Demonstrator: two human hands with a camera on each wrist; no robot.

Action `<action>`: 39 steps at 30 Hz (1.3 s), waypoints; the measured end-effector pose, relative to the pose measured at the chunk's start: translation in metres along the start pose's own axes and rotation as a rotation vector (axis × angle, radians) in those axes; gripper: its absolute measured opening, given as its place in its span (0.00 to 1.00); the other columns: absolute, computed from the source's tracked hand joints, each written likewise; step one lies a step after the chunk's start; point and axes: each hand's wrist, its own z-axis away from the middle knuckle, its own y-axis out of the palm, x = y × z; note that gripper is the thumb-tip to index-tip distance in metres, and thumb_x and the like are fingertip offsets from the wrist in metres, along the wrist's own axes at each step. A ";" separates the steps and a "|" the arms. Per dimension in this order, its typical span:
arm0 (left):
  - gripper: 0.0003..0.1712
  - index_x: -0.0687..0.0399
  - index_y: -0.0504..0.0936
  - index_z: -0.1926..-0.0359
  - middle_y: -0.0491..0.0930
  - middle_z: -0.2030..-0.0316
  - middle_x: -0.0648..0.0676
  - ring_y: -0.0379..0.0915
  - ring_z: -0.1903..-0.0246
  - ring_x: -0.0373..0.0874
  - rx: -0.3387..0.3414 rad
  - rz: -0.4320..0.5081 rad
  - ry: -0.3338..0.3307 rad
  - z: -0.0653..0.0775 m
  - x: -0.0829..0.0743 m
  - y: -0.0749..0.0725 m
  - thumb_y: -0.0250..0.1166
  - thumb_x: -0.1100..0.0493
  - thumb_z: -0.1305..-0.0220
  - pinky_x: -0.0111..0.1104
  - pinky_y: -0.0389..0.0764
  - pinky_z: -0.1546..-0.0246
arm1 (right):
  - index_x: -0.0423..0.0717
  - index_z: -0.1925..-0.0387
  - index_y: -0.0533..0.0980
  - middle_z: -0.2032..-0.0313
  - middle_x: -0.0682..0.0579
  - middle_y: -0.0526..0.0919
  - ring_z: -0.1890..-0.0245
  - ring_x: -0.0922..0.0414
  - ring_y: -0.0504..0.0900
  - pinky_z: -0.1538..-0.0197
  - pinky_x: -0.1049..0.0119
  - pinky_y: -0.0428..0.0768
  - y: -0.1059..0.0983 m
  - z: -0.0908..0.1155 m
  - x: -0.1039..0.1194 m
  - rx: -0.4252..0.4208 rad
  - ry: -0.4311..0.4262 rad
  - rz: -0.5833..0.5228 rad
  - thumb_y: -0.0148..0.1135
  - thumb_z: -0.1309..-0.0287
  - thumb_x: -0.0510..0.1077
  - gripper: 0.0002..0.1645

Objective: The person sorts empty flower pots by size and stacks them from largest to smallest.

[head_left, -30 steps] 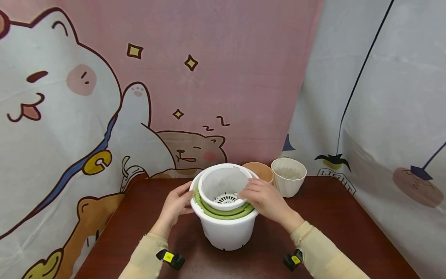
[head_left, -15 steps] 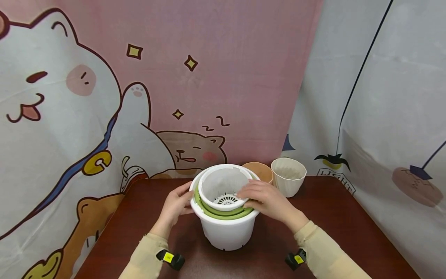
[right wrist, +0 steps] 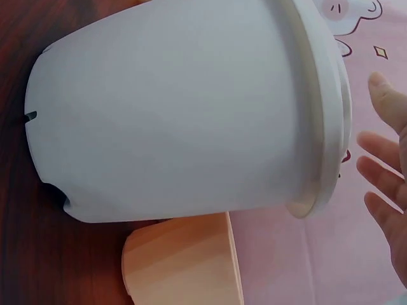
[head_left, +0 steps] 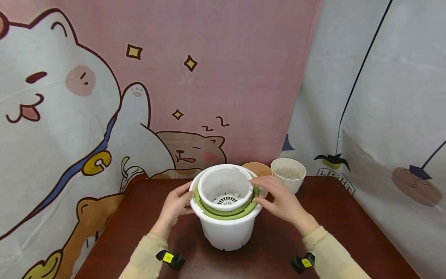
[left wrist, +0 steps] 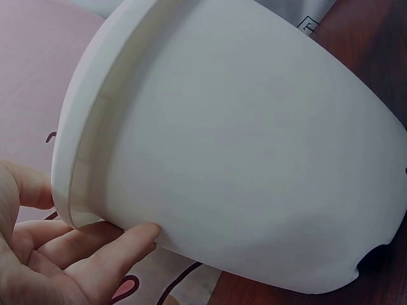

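My left hand (head_left: 175,203) grips the large white pot (head_left: 227,234) by its rim; the pot stands upright on the bench (head_left: 156,236), axis vertical, mouth up. My right hand (head_left: 283,199), released, hovers near its right rim.

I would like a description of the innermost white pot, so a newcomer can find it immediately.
On the dark red table, find the large white pot near the middle. Nested inside it, within a green rim, sits the innermost white pot, set apart by its smaller size and slotted bottom.
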 end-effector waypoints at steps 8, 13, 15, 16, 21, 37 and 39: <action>0.25 0.58 0.73 0.33 0.79 0.48 0.64 0.84 0.65 0.51 -0.002 -0.008 -0.003 0.000 0.001 0.000 0.59 0.61 0.29 0.44 0.87 0.68 | 0.45 0.40 0.76 0.46 0.51 0.80 0.45 0.52 0.77 0.37 0.72 0.67 -0.003 0.011 -0.003 -0.076 0.097 0.019 0.80 0.57 0.38 0.39; 0.25 0.58 0.73 0.33 0.80 0.49 0.64 0.84 0.65 0.51 -0.005 -0.009 -0.004 0.000 0.000 0.000 0.59 0.61 0.30 0.44 0.87 0.68 | 0.45 0.38 0.74 0.44 0.50 0.79 0.43 0.50 0.75 0.37 0.75 0.65 -0.004 0.018 -0.005 -0.099 0.143 0.028 0.79 0.57 0.37 0.41; 0.25 0.58 0.73 0.33 0.80 0.49 0.64 0.84 0.65 0.51 -0.005 -0.008 -0.004 0.000 0.000 -0.001 0.59 0.61 0.30 0.44 0.87 0.68 | 0.45 0.37 0.74 0.42 0.51 0.78 0.41 0.50 0.74 0.36 0.75 0.63 -0.004 0.021 -0.007 -0.103 0.176 0.029 0.79 0.56 0.37 0.41; 0.25 0.58 0.73 0.33 0.80 0.49 0.64 0.84 0.65 0.51 -0.005 -0.008 -0.004 0.000 0.000 -0.001 0.59 0.61 0.30 0.44 0.87 0.68 | 0.46 0.37 0.74 0.42 0.51 0.78 0.41 0.50 0.73 0.35 0.74 0.63 -0.005 0.023 -0.007 -0.104 0.194 0.032 0.79 0.56 0.38 0.41; 0.25 0.58 0.73 0.33 0.80 0.49 0.64 0.84 0.65 0.51 -0.001 -0.005 -0.002 0.000 0.000 0.000 0.59 0.61 0.29 0.44 0.87 0.68 | 0.51 0.35 0.72 0.39 0.53 0.75 0.38 0.51 0.71 0.35 0.72 0.64 -0.006 0.033 -0.011 -0.100 0.274 0.050 0.79 0.54 0.40 0.43; 0.25 0.58 0.74 0.33 0.80 0.49 0.64 0.84 0.65 0.51 -0.004 -0.011 -0.001 -0.001 0.000 0.000 0.59 0.61 0.29 0.44 0.87 0.68 | 0.43 0.36 0.73 0.40 0.47 0.77 0.40 0.47 0.73 0.40 0.41 0.70 -0.008 0.052 -0.038 -0.071 0.305 0.132 0.79 0.54 0.42 0.42; 0.25 0.58 0.74 0.33 0.80 0.48 0.64 0.84 0.65 0.51 -0.003 -0.012 0.000 0.000 0.000 0.000 0.59 0.61 0.29 0.44 0.87 0.68 | 0.42 0.37 0.73 0.41 0.46 0.77 0.41 0.46 0.73 0.41 0.40 0.71 -0.008 0.055 -0.043 -0.061 0.316 0.150 0.79 0.54 0.42 0.41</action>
